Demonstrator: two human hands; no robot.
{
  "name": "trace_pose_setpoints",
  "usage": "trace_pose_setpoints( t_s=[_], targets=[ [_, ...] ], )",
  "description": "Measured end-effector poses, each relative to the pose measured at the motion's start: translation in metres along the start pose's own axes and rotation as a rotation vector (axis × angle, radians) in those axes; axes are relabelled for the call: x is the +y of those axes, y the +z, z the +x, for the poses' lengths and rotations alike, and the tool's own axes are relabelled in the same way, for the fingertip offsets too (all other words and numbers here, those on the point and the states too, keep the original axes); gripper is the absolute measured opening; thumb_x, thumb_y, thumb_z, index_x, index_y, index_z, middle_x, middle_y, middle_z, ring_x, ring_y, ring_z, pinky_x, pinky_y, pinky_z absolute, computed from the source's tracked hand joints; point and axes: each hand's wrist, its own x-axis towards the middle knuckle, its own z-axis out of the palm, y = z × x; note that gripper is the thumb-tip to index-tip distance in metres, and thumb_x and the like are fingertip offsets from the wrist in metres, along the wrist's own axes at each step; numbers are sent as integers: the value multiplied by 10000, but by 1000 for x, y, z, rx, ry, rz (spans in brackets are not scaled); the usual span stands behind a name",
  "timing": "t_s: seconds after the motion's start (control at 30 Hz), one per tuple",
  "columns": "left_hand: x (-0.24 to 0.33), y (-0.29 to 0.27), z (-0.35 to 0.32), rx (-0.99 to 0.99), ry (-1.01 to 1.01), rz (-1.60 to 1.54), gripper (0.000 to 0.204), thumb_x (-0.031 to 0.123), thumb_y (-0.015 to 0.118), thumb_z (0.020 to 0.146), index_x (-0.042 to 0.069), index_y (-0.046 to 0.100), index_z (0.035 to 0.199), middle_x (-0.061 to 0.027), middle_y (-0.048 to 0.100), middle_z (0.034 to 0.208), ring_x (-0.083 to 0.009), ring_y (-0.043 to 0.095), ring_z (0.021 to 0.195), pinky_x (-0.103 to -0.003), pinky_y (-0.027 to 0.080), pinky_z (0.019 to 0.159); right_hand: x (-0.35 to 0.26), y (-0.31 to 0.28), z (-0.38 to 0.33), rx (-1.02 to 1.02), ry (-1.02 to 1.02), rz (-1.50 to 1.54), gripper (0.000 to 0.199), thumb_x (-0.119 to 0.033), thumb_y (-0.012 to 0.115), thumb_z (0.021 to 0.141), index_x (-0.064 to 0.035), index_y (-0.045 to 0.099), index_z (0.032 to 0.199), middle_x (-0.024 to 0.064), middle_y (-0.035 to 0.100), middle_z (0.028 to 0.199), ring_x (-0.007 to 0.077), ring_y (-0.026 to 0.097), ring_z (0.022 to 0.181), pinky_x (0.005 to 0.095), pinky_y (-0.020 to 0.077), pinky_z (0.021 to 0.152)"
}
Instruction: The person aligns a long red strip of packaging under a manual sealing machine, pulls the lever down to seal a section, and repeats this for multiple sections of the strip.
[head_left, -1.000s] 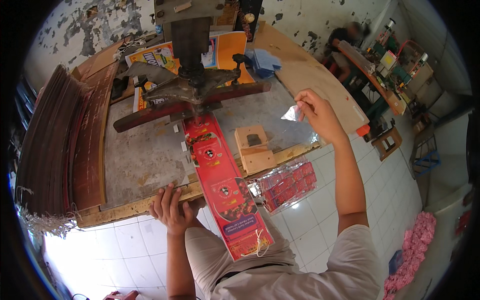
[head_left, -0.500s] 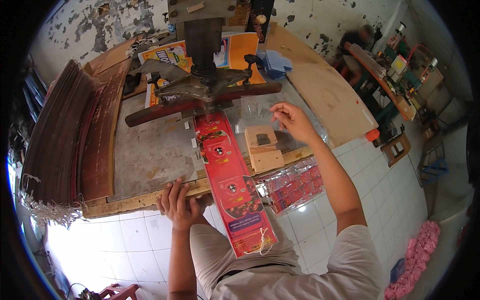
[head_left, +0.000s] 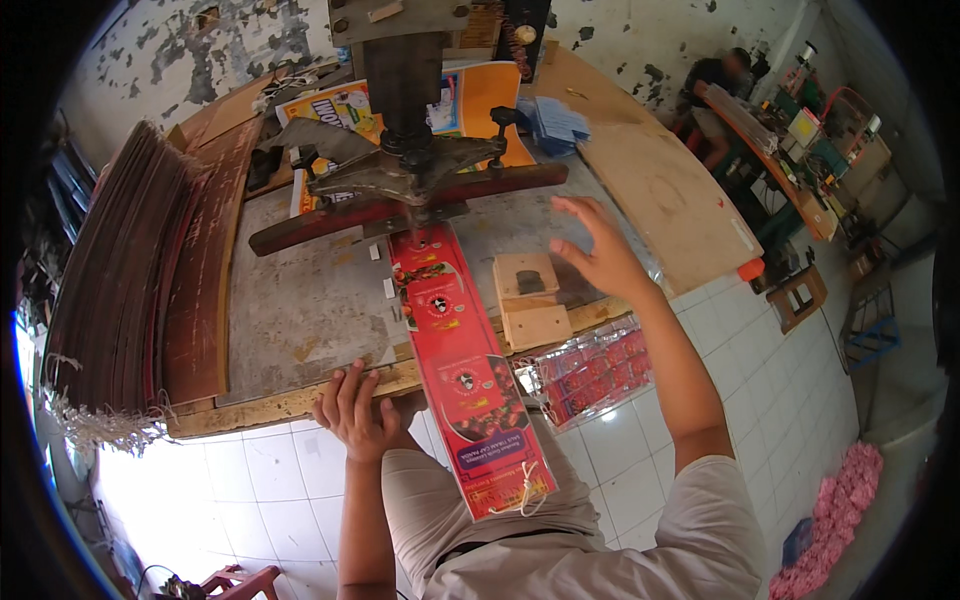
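My right hand (head_left: 605, 245) hovers above the worktable, thumb and fingers apart, with nothing seen between them. It is just right of a wooden block (head_left: 535, 322) with a small dark patch. My left hand (head_left: 352, 408) rests on the table's near wooden edge, its fingers spread. Between my hands lies a long red printed strip (head_left: 455, 345), reaching from under the press to over my lap. White string (head_left: 530, 490) is looped at its near end. The iron press (head_left: 410, 165), with a long crossbar, stands over the strip's far end.
A tall stack of dark boards (head_left: 125, 290) stands at the left. Red packets in clear wrapping (head_left: 600, 370) are beyond the near edge, right of the strip. Blue sheets (head_left: 555, 125) lie behind the press. A person (head_left: 715, 95) sits at the far right.
My right hand has opened from a loosely curled shape and shifted slightly right. A clear sheet beside the press no longer shows there. The strip's near end has moved slightly toward me.
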Motion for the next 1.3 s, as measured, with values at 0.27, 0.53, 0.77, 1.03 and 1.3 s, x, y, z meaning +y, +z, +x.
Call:
trace_pose_setpoints(
  t_s=[0.27,0.53,0.77,1.03,1.3],
  targets=[
    [0,1,-2,5,-11,1,365,356,597,1070,173,756,1343,-65,738,1505,-317,596,1446,-520,274,1271,-39,-3,-11,-462,-82,79,479,-207,828,1010,-64,741,1459,162,727,1473,361,622,1430,464,513,1209],
    [1,0,-1,6,-11,2,369,338,596,1061,169,753,1349,-70,738,1508,-318,593,1455,-525,269,1280,-41,-3,-16,-427,2,141,499,-147,836,993,-98,733,1479,157,737,1415,359,671,1338,451,555,1145],
    [2,-1,-1,0,-17,5,367,340,593,1068,171,752,1352,-68,737,1506,-319,592,1453,-526,266,1281,-43,-1,-13,-388,-16,174,632,-116,834,993,-159,648,1596,119,728,1412,342,659,1327,437,544,1142],
    [2,0,-1,3,-17,8,374,351,580,1080,176,751,1363,-65,734,1504,-313,588,1460,-527,260,1284,-37,0,-15,-470,50,260,645,-108,826,996,-166,641,1612,111,726,1418,328,647,1340,438,529,1164],
    [1,1,-2,-1,-18,13,376,341,581,1067,174,749,1359,-64,736,1502,-312,585,1467,-525,244,1294,-43,0,-13,-457,35,264,637,-92,804,1010,-183,640,1619,117,711,1412,320,631,1345,439,519,1175]
  ],
)
